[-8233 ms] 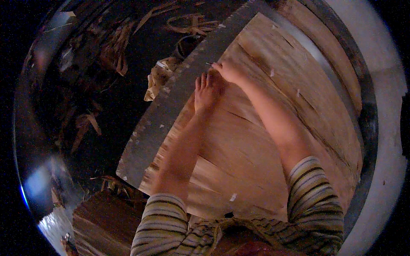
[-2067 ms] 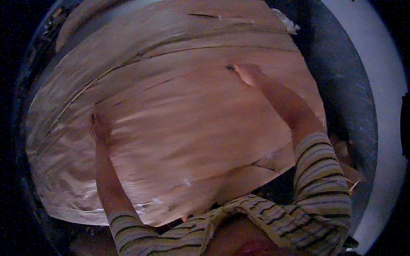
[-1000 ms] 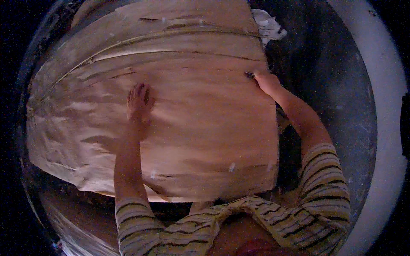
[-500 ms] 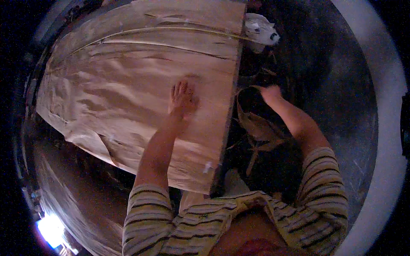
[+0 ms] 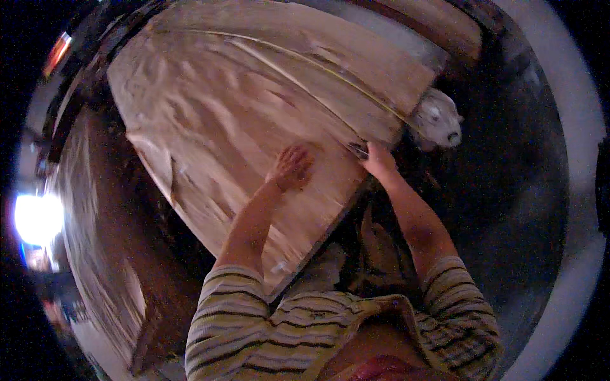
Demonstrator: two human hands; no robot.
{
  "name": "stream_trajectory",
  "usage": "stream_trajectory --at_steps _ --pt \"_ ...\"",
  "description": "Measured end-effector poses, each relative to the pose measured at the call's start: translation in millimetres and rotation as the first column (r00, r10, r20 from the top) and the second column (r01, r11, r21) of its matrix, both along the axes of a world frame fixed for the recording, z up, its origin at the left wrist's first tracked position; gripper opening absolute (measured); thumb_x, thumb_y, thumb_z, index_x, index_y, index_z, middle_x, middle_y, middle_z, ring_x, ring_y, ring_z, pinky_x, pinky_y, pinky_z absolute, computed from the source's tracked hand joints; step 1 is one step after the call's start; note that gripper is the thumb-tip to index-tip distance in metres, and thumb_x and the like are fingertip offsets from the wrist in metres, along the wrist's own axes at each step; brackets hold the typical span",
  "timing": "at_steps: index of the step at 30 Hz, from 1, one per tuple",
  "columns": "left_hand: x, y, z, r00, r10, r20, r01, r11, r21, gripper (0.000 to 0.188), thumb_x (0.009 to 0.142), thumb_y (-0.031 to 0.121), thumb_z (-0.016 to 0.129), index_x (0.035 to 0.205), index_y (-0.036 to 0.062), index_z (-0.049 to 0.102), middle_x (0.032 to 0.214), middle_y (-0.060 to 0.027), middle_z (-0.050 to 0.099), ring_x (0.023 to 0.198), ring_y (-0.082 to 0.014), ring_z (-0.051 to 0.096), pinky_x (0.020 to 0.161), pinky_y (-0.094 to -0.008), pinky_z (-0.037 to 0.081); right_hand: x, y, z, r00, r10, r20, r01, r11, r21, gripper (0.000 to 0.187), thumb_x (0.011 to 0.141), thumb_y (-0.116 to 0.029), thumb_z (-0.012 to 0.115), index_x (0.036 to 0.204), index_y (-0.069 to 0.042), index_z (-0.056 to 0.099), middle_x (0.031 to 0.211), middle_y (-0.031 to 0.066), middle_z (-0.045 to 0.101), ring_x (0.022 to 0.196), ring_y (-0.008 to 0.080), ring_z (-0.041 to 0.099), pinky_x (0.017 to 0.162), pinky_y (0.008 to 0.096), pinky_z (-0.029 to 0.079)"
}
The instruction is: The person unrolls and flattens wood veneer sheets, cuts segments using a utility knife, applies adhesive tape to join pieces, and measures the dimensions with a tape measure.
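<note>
A large sheet of wrinkled brown paper [image 5: 216,120] covers the table in front of me. My left hand [image 5: 293,166] lies on it, palm down with fingers spread, slightly blurred. To its right, my right hand [image 5: 379,162] is closed at the paper's right edge. A small dark object [image 5: 358,150] with a pale glint juts from its fingers over the paper; its kind is too blurred to tell. A thin yellow strip [image 5: 330,65] runs along the paper beyond both hands, beside a long raised fold.
A white plastic-looking bundle [image 5: 437,119] sits off the far right edge. Crumpled brown paper [image 5: 379,244] hangs below the near right edge. Another brown-covered surface [image 5: 105,235] stands at left, near a bright light [image 5: 38,219].
My right hand has come from the loose brown paper beyond the edge onto the sheet's right edge. My left hand stays flat on the sheet. The whole view has turned.
</note>
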State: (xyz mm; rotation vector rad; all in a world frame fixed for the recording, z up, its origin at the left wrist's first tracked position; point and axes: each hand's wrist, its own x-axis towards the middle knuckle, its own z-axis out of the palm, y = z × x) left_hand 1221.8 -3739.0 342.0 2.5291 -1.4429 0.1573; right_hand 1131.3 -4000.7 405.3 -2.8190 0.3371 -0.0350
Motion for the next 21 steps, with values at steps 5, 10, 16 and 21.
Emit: stream_trajectory --at_steps 5,10,16,21 --pt "-12 24 -5 0.997 0.019 0.077 -0.01 0.993 -0.115 0.037 0.077 0.029 0.047 0.111 0.0151 0.048 0.122 -0.0096 0.039 0.119 -0.0251 0.029 0.1 -0.0406 0.019 10 6 -23 0.984 0.174 -0.031 -0.169 0.978 0.119 0.041 0.066 -0.023 0.064 0.097 -0.001 0.052 0.095 0.0194 0.053 0.087 0.0343 0.051 0.073 0.039 0.042" --pt "-58 -32 23 0.566 0.473 -0.675 -0.728 0.671 -0.14 0.042 0.075 0.027 0.052 0.114 0.0134 0.043 0.119 -0.0091 0.041 0.116 -0.0271 0.03 0.094 -0.0405 0.029 32 -32 -22 0.979 0.071 -0.191 0.159 0.322 0.933 0.016 0.077 -0.016 0.055 0.086 -0.003 0.052 0.067 0.0026 0.049 0.05 0.0103 0.043 0.045 0.0238 0.034" --pt "-132 -153 2 0.752 0.66 -0.002 -0.66 0.752 -0.012 0.048 0.071 0.034 0.053 0.114 0.0165 0.045 0.126 -0.01 0.034 0.12 -0.0279 0.025 0.098 -0.0468 0.015 -4 -61 -47 0.965 0.159 0.208 -0.26 0.677 0.688 0.028 0.079 -0.017 0.054 0.097 0.002 0.047 0.081 0.0098 0.052 0.069 0.0217 0.05 0.063 0.0321 0.042" --pt "-125 -165 -11 0.741 0.669 -0.063 -0.665 0.716 -0.213 0.052 0.069 0.043 0.055 0.117 0.024 0.045 0.131 -0.0084 0.029 0.123 -0.0287 0.021 0.1 -0.0473 0.009 36 -106 55 0.273 0.961 -0.032 -0.752 0.234 0.617 0.028 0.075 -0.017 0.058 0.097 0.0 0.054 0.081 0.0093 0.059 0.075 0.015 0.053 0.07 0.0284 0.042"
